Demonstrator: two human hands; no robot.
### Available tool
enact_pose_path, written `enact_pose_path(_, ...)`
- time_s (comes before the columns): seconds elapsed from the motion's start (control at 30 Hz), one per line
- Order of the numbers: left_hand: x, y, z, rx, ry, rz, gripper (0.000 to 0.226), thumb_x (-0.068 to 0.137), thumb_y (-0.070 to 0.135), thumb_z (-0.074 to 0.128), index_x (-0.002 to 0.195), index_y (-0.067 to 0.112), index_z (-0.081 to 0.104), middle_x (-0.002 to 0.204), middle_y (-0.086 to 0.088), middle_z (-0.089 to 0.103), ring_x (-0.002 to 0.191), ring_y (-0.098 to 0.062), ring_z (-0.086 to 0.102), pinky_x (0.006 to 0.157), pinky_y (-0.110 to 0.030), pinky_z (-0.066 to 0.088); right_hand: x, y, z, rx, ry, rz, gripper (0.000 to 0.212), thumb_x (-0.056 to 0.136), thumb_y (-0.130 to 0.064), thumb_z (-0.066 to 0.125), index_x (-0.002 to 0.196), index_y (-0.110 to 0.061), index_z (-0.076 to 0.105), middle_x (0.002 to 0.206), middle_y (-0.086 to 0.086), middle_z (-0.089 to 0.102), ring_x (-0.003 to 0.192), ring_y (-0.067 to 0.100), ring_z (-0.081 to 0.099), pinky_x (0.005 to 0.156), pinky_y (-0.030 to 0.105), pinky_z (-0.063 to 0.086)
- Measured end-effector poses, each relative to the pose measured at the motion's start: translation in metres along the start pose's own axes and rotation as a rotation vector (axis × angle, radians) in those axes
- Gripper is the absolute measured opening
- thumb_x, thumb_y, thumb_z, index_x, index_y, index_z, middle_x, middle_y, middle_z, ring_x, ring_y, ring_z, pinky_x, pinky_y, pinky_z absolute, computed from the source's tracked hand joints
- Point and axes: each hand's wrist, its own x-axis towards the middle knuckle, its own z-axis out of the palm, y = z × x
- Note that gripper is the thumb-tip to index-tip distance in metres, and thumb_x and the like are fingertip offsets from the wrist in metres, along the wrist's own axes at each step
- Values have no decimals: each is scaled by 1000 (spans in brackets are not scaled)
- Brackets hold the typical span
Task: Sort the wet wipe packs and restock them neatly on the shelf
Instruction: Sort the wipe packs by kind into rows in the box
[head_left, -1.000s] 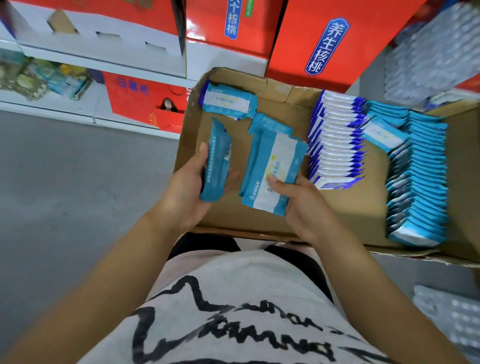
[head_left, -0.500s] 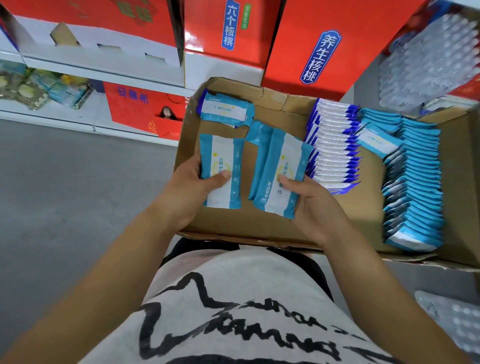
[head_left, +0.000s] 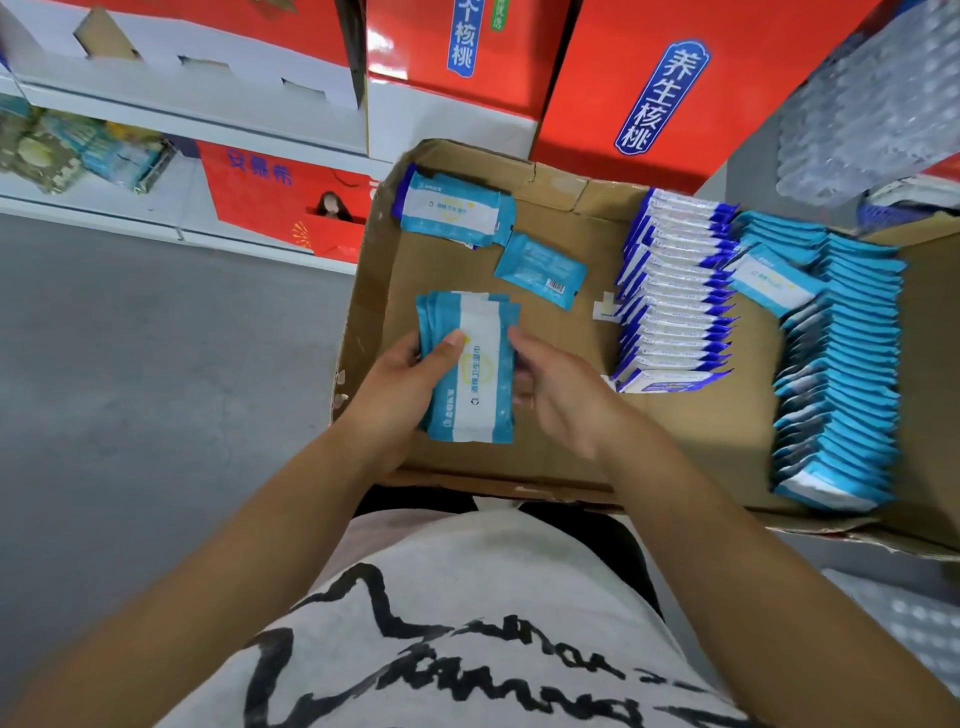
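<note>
A cardboard box (head_left: 675, 441) holds two rows of wipe packs (head_left: 852, 364) and some loose packs (head_left: 540, 270). Over it, the left hand (head_left: 395, 395) grips a stack of packs (head_left: 470, 374); the right hand (head_left: 561, 400) rests loosely against it. Grey floor (head_left: 156, 364) lies alongside.

The left hand (head_left: 396, 395) hid its fingers behind the stack of teal and white wet wipe packs (head_left: 470, 364), and only the front pack showed fully. The print on it was too small to read. The flat brown cardboard tray (head_left: 675, 447) ran off the right edge
</note>
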Motion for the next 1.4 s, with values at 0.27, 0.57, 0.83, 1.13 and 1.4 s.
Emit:
enact_pose_path(0.27,17,3,-20,-13,168,-82,25,101,40,61,120,25,66,107,2,79,100,-18,77,97,-46,59,136,-25,-64,-785,356,-227,46,101,-31,55,142,-11,50,144,9,54,130,25,52,104,29,38)
enact_pose_path(0.57,35,3,-39,31,304,-118,21,98,41,66,109,23,71,97,1,80,92,-22,78,94,-48,60,200,-20,-81,-1423,470,-224,81,82,-47,75,146,-15,37,146,13,40,137,36,31,110,48,30)
enact_pose_path(0.83,37,-8,-53,5,361,-126,20,99,36,66,114,24,70,103,1,80,96,-19,77,94,-48,60,132,36,-56,-1057,331,-379,44,79,-33,81,111,-8,64,107,7,52,92,26,56,75,30,39)
enact_pose_path(1.13,31,-29,-79,37,456,-136,16,98,34,68,110,24,70,107,0,79,97,-19,77,93,-47,61,76,98,-13,-917,-38,-224,42,80,-50,79,109,-23,66,94,-11,63,80,8,59,70,27,44)
enact_pose_path(1.4,8,-55,-103,92,506,-138,23,99,34,67,116,19,70,104,-1,79,94,-21,77,82,-41,62,84,120,-15,-871,137,-88,54,87,-33,76,132,-12,55,130,8,59,120,23,57,100,35,47)
